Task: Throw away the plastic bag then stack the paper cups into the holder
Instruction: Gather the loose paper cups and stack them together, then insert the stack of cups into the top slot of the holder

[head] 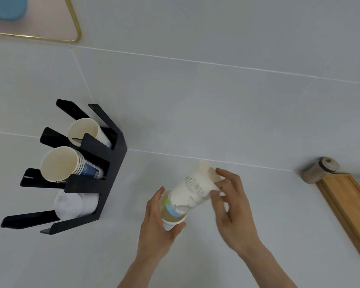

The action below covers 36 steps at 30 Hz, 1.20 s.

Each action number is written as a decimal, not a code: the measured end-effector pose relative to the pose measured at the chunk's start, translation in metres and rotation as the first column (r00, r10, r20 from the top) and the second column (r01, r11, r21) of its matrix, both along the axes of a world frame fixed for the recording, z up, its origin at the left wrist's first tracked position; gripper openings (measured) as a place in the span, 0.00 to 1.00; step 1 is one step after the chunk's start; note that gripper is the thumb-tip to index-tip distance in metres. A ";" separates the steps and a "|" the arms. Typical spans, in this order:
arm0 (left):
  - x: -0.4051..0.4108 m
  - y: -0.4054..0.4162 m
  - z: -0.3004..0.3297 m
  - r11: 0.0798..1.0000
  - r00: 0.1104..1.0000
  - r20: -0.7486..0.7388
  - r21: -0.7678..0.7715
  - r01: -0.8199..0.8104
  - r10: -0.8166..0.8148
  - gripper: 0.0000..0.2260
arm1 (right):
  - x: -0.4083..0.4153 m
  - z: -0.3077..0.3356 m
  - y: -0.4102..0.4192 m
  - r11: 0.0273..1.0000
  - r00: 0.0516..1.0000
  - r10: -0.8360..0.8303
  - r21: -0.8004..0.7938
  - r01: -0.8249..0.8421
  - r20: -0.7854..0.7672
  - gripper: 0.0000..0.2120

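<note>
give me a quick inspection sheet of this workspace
surface: pale grey tiled counter
job's things: bagged stack of paper cups held in both hands; black slotted cup holder with cups in two slots, crumpled white plastic in the lowest
clutter: wooden tray, small lidded jar, gold-rimmed pink tray
hands: left hand grips the stack's open end, right hand holds the bag end
cables: nothing seen
surroundings: nothing seen

Both hands grip bagged cup stack (188, 196): left hand (156, 225) low, right hand (233, 206) high; holder (104, 169) left.
</note>
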<state>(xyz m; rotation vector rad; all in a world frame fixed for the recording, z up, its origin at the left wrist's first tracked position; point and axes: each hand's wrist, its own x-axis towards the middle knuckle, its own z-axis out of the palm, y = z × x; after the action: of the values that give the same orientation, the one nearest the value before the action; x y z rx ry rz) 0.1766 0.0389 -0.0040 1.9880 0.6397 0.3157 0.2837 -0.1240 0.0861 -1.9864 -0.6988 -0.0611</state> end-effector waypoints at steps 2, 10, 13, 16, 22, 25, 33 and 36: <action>-0.001 0.001 0.002 1.000 1.000 0.010 -0.009 0.016 -0.016 0.51 | -0.007 -0.001 0.005 0.984 0.985 0.095 -0.160 -0.072 0.143 0.11; -0.012 0.009 0.014 0.934 0.997 0.077 -0.355 0.041 -0.015 0.51 | -0.024 -0.022 0.020 0.984 0.978 0.114 -0.116 -0.135 -0.176 0.26; -0.013 0.019 0.018 0.881 0.996 0.024 -0.468 -0.068 0.089 0.26 | -0.017 -0.026 0.028 0.996 0.850 -0.053 -0.087 0.008 -0.524 0.25; -0.010 0.028 0.019 0.853 0.983 -0.046 -0.492 -0.175 0.175 0.11 | -0.010 -0.029 0.036 0.998 0.678 -0.057 -0.052 0.028 -0.733 0.17; -0.010 0.035 0.028 0.794 0.966 -0.096 -0.554 -0.251 0.239 0.09 | -0.006 -0.025 0.042 0.995 0.616 -0.088 -0.042 0.089 -0.783 0.11; -0.006 0.038 0.037 0.776 0.959 -0.107 -0.567 -0.275 0.261 0.09 | -0.007 -0.016 0.047 0.992 0.622 -0.101 -0.034 0.118 -0.776 0.10; 0.018 0.098 0.127 0.775 0.947 0.080 -0.598 -0.205 0.312 0.08 | 0.007 0.073 0.101 0.990 0.759 -0.018 0.094 0.104 -0.650 0.07; 0.024 0.134 0.180 0.786 0.925 0.185 -0.597 -0.163 0.333 0.11 | 0.014 0.118 0.135 0.982 0.799 0.042 0.172 0.077 -0.600 0.06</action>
<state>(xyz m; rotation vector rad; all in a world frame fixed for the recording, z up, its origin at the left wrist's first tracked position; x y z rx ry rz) 0.2006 0.1731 0.1761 1.2456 0.7155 0.4943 0.2974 0.0114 0.2042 -1.6857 -0.2406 0.4663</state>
